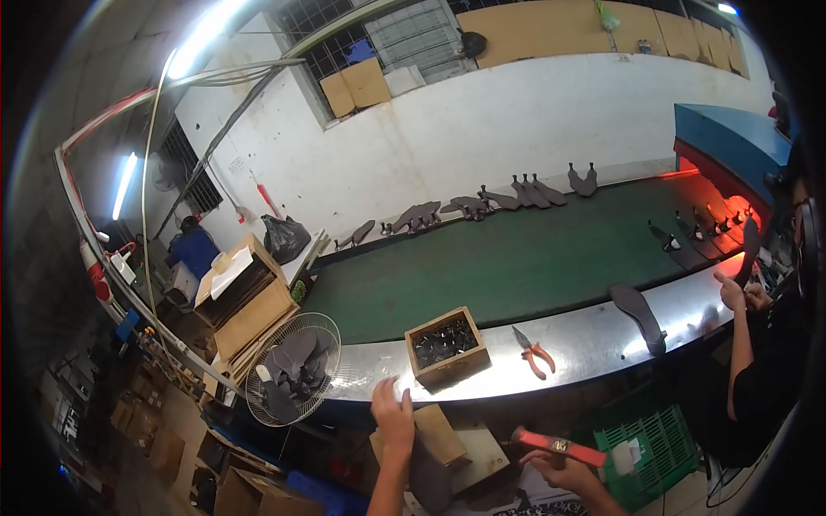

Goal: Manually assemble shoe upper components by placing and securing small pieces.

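Observation:
My left hand (393, 419) is raised at the near edge of the metal counter, its fingers apart and nothing visible in them. Beside its wrist, a dark grey shoe sole (428, 477) lies on a low work block (440, 433). In my right hand (561, 476) is a hammer (583, 452) with a red head, held to the right of the block. An open wooden box (447, 376) of small black parts stands on the counter ahead of my hands. Pliers (535, 351) with orange handles lie to the right of that box.
A wire basket (337, 344) of dark soles sits at the left. Beyond the counter (585, 331) runs a green conveyor belt (465, 267), with several soles (535, 191) along its far edge. At the right, a co-worker's hands (736, 291) hold a sole above the counter, near a green crate (658, 451).

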Demonstrator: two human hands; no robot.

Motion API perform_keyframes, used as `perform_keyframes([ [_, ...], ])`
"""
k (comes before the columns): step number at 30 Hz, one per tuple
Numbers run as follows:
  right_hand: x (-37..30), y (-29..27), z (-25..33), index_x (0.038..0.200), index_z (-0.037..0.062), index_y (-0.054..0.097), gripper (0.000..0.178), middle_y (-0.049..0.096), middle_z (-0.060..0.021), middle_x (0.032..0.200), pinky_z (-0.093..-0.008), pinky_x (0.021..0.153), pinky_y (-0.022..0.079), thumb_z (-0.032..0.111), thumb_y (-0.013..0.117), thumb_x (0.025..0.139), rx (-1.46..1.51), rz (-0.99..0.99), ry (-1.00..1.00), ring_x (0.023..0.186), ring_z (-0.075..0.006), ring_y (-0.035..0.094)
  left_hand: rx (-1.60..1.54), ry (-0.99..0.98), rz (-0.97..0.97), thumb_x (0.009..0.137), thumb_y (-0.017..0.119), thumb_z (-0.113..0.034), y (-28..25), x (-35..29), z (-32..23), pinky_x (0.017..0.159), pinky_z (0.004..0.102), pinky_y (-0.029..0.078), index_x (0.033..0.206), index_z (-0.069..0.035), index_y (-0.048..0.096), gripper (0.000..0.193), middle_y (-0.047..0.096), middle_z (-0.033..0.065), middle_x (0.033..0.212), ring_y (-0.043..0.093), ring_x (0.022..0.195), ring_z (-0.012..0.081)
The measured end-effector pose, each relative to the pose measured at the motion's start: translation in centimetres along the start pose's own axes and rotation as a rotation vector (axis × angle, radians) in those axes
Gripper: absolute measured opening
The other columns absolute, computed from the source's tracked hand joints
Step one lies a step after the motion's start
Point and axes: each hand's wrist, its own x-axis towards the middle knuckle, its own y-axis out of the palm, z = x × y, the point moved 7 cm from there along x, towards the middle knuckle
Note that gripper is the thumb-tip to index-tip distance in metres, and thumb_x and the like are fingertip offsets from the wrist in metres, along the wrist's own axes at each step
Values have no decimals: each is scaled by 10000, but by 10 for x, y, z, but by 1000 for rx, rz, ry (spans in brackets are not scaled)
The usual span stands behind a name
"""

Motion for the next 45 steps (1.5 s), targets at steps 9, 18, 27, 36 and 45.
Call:
perform_keyframes([
  [9,7,-11,6,1047,-43,629,250,391,22,517,-232,379,288,190,585,966,407,-129,-26,385,-60,336,71,275,476,831,670,-162,133,99,-17,769,425,498,958,-41,689,177,635,157,939,617,922,341],
  [18,11,-33,10,1060,-11,648,241,423,25,506,-231,388,307,203,600,958,301,-198,-36,390,-55,375,-43,297,523,798,698,-175,137,98,-20,726,414,512,910,-57,712,164,686,139,861,652,838,326],
  [27,43,-2,33,1055,-10,653,207,440,30,528,-225,389,308,161,571,971,300,-136,-155,399,-47,379,-201,185,540,795,705,-136,141,99,-13,728,364,522,904,-3,692,172,701,144,854,677,823,281],
  [36,54,8,58,1122,27,653,244,570,5,657,-208,421,335,206,589,968,160,-192,-211,470,-36,438,-523,-95,402,818,712,-141,90,90,-5,712,286,518,949,16,693,206,712,126,836,676,762,172],
  [45,78,69,116,1196,-12,602,309,708,-96,951,-179,427,352,147,629,932,205,0,-330,490,-19,456,-1017,-164,53,803,732,21,-74,-18,-86,696,218,465,936,16,668,148,650,83,941,598,824,115],
])
